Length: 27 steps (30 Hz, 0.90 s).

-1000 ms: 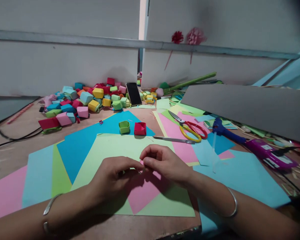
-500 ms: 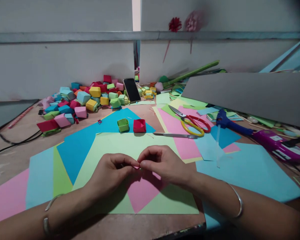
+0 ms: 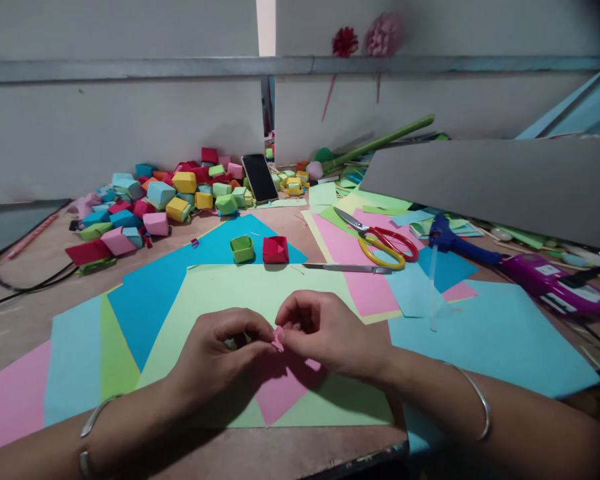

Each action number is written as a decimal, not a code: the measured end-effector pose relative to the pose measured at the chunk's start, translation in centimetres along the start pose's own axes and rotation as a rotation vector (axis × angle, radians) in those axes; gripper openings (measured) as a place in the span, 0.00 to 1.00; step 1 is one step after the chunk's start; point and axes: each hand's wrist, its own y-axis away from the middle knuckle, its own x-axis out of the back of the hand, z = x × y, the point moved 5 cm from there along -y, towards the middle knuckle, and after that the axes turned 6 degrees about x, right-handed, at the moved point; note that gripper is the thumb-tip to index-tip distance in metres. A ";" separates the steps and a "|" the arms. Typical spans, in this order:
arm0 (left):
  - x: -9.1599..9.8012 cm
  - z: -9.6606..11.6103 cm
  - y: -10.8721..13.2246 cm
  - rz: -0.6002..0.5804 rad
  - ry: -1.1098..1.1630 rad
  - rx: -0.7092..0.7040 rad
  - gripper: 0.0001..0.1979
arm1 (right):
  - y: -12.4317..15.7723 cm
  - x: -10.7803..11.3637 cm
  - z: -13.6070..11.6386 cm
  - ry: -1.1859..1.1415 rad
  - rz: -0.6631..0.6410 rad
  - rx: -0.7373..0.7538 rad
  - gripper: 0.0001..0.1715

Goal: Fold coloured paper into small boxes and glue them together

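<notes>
Between the fingertips of both hands is a small folded piece of pink paper (image 3: 279,339). My left hand (image 3: 225,350) pinches its left side, thumb below the fingers. My right hand (image 3: 325,333) pinches it from the right, covering part of it. Below them a flat pink paper square (image 3: 275,397) lies on a large pale green sheet (image 3: 220,287), partly in the hands' shadow. Beyond the hands sit a small green paper box (image 3: 243,249) and a red paper box (image 3: 275,250), both open at the top. A slim craft knife (image 3: 347,269) lies to their right.
Scissors (image 3: 380,240) with red and yellow handles lie at right, near a purple and blue glue gun (image 3: 545,280). Colourful folded paper blocks (image 3: 160,193) are heaped at the back left beside a phone (image 3: 259,178). Blue sheets (image 3: 165,287) spread underneath; a black cable (image 3: 30,287) runs in at left.
The fingertips have shifted slightly on the folded pink paper, and more of it shows now. The whole view has moved a little, so the table's things sit slightly further left.
</notes>
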 end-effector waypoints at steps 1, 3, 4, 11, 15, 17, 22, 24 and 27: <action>0.1 0.3 0.0 0.007 -0.037 -0.037 0.04 | 0.1 0.0 -0.3 0.037 0.008 0.047 0.04; 0.2 1.1 0.0 0.027 -0.111 -0.123 0.04 | 0.5 0.1 -1.0 0.111 0.027 0.150 0.04; 0.3 1.5 0.0 0.040 -0.147 -0.165 0.04 | 0.6 0.1 -1.3 0.148 0.035 0.197 0.05; 0.6 2.6 0.0 0.022 -0.242 -0.272 0.04 | 1.1 0.2 -2.1 0.260 0.053 0.354 0.09; 0.7 2.6 0.1 0.013 -0.271 -0.261 0.07 | 1.4 -0.1 -2.6 0.305 0.020 0.428 0.10; 0.7 2.6 0.1 0.007 -0.278 -0.246 0.07 | 1.6 -0.2 -2.8 0.329 0.009 0.461 0.09; 0.8 2.6 -0.2 0.019 -0.292 -0.212 0.06 | 1.9 -0.4 -2.8 0.389 0.020 0.497 0.08; 0.9 2.7 -0.2 0.035 -0.305 -0.216 0.05 | 1.9 -0.3 -2.7 0.402 0.042 0.493 0.08; 0.9 3.0 -0.1 0.059 -0.343 -0.261 0.03 | 2.0 -0.4 -2.6 0.410 0.048 0.488 0.06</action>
